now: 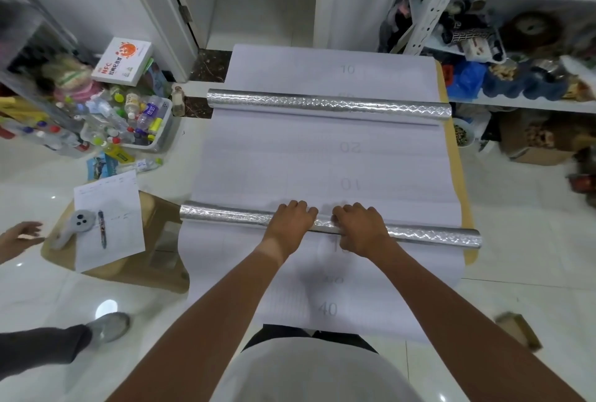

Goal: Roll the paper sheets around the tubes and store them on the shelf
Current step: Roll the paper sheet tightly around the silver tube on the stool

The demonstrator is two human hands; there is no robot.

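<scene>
Long white paper sheets [267, 169] printed with faint numbers lie flat on the floor in front of me. A silver embossed tube [225, 216] lies across the near part of the paper. My left hand [292, 219] and my right hand [361, 224] rest side by side on the middle of this tube, fingers curled over its top. A second silver tube [329, 104] lies across the far part, with a paper edge curling under it. A white metal shelf [529, 102] stands at the right, packed with items.
A cardboard box [148, 259] at the left carries a sheet, a pen and a grey device. A bin of bottles [135, 124] sits farther left. Another person's hand [22, 235] and shoe [108, 326] are at the left edge. A small cardboard piece [519, 330] lies at the right.
</scene>
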